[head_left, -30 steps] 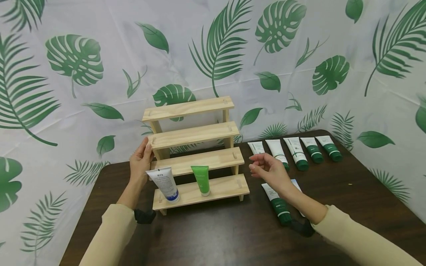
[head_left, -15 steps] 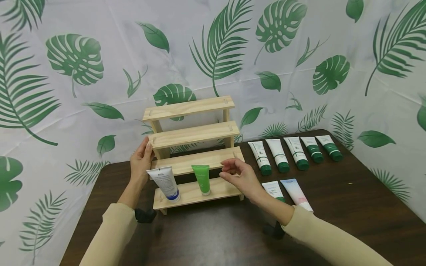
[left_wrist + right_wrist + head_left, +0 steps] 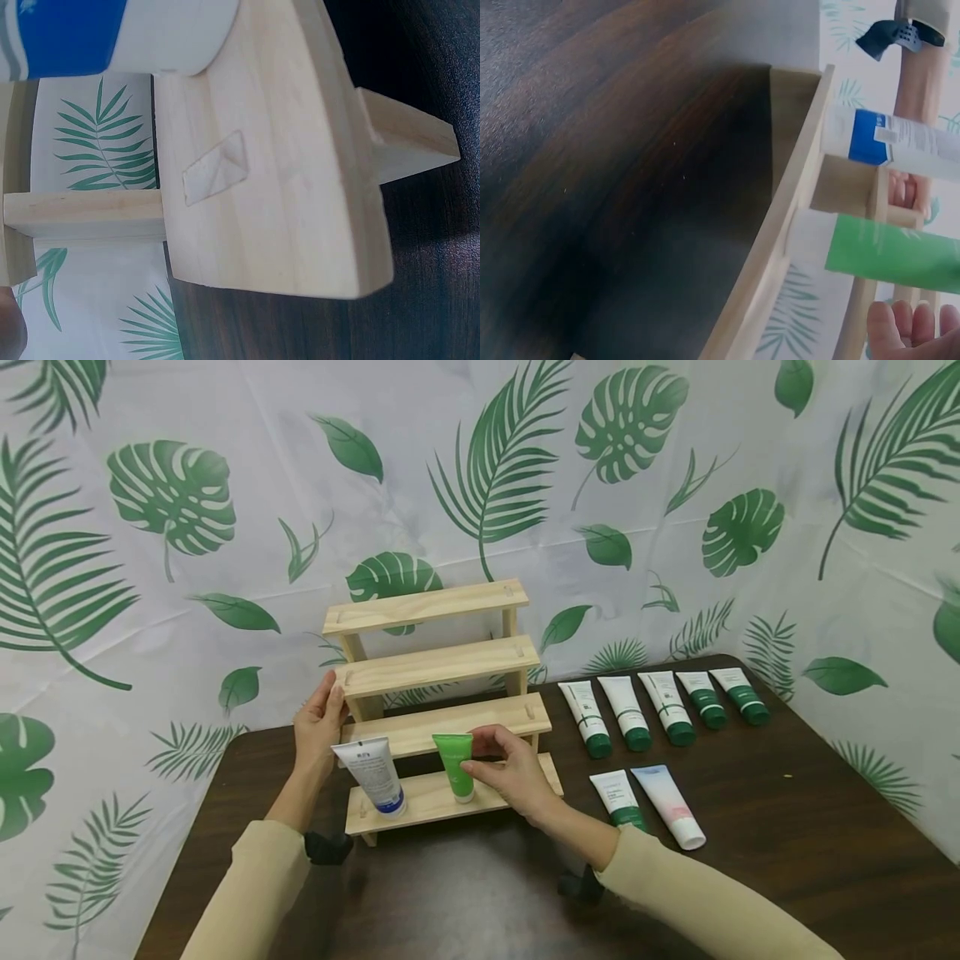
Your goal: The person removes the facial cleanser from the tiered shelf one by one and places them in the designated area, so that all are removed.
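My left hand [image 3: 318, 727] grips the left side of a tiered wooden display stand [image 3: 442, 722] near its second shelf from the top. My right hand [image 3: 513, 768] is at the right side of a small green tube [image 3: 455, 764], its thumb overlapping the tube's edge in the head view. In the right wrist view my fingertips [image 3: 904, 326] show just beside the green tube [image 3: 892, 251], with a narrow gap. That tube stands on its white cap on the lowest shelf. Left of it stands a larger white tube [image 3: 372, 777] with a blue band.
On the dark table [image 3: 465, 893], several white-and-green tubes [image 3: 667, 706] lie in a row at the back right. Nearer lie a white-and-green tube [image 3: 617, 797], partly behind my right sleeve, and a pale blue-and-pink tube [image 3: 667, 806]. A leaf-print cloth [image 3: 480, 460] hangs behind.
My right hand has travelled left from above the nearer table tubes to the green tube, uncovering the pale blue-and-pink one. The left hand stays at the stand.
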The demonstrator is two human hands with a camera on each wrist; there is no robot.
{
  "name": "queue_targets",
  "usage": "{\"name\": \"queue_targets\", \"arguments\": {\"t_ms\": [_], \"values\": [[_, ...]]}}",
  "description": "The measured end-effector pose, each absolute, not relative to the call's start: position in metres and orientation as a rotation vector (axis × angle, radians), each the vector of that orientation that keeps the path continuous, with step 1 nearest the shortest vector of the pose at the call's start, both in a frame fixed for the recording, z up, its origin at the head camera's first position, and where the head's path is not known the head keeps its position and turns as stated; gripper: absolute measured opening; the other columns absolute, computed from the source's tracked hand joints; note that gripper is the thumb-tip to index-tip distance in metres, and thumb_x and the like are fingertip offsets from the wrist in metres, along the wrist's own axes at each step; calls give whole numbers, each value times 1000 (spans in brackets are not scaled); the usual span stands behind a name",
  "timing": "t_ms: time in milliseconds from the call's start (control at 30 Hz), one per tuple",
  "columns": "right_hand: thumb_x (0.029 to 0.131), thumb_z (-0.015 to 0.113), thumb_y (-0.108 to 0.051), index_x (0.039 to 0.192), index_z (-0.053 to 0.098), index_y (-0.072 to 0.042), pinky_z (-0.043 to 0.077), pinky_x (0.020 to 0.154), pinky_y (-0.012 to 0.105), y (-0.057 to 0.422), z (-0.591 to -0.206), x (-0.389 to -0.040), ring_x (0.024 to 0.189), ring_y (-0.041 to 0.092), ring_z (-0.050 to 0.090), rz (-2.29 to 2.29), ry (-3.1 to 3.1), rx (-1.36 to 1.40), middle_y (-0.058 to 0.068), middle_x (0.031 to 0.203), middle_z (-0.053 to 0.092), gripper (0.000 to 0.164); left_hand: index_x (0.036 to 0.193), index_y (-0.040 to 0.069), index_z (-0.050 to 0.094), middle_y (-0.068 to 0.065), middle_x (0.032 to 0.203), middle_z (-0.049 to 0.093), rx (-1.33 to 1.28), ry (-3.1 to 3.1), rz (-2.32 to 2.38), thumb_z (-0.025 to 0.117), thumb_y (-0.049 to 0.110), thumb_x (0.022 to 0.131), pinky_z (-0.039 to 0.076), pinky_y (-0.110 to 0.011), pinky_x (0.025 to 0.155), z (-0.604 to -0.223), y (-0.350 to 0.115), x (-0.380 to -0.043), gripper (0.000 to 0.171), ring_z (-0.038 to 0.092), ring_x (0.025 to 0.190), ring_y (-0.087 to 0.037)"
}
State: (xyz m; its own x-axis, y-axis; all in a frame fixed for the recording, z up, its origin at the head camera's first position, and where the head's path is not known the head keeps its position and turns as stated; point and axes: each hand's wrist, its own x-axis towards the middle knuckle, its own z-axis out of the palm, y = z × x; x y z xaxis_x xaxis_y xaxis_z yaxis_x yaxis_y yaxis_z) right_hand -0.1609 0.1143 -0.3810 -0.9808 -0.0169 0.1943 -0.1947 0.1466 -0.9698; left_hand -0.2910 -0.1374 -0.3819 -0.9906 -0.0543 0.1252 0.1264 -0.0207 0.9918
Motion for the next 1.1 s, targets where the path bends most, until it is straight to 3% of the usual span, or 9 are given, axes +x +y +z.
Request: {"name": "queue_targets", "arguments": {"t_ms": [600, 1100], "values": [[83, 70, -4, 105, 62, 1, 55, 82, 33, 108, -387, -162, 92, 22, 62, 1852, -2307, 226, 14, 97, 66, 24, 145, 12, 35, -8, 148, 37, -78, -2113, -2140, 46, 24, 99, 40, -26, 105, -381, -137, -290, 49, 43, 131, -24], [84, 70, -7, 105, 63, -2, 49, 88, 30, 143, -376, -145, 93, 17, 61, 1881, -2331, 100, 10, 99, 65, 23, 146, 14, 35, -6, 148, 37, -70, -2137, -2126, 46, 26, 99, 39, -27, 106, -381, -137, -289, 49, 42, 131, -23]]}}
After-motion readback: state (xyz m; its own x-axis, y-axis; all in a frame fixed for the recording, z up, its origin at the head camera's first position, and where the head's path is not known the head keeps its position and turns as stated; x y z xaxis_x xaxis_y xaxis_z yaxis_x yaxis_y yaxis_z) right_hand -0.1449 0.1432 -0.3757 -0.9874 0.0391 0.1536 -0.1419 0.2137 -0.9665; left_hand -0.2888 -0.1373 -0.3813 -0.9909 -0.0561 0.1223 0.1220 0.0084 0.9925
